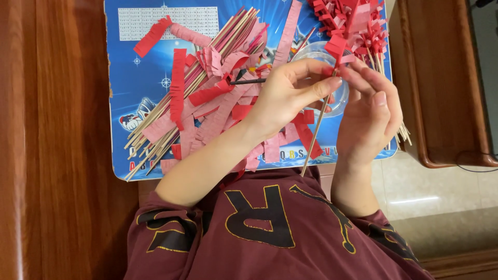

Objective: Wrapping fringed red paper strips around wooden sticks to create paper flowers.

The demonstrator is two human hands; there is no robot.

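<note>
Left hand (290, 96) pinched shut on a thin wooden stick (315, 136), thumb and forefinger closed near its far end, where a red fringed paper strip (340, 46) is wrapped. Right hand (371, 116) just beside it, fingers curled around the same stick and touching the paper; grip closed on the stick, though the exact contact is partly hidden. Stick slanting from the fingertips down toward the near edge of the blue board (129, 83), its lower end just over the maroon shirt (270, 233). On the left and middle of the board, a loose heap of bare sticks (155, 135) mixed with cut red paper strips (179, 85). At the far right, a bunch of finished sticks with red fringed tops (358, 21). Behind the hands, a clear round cup (319, 52), partly covered. Brown wooden table (52, 155) under the board on the left.
</note>
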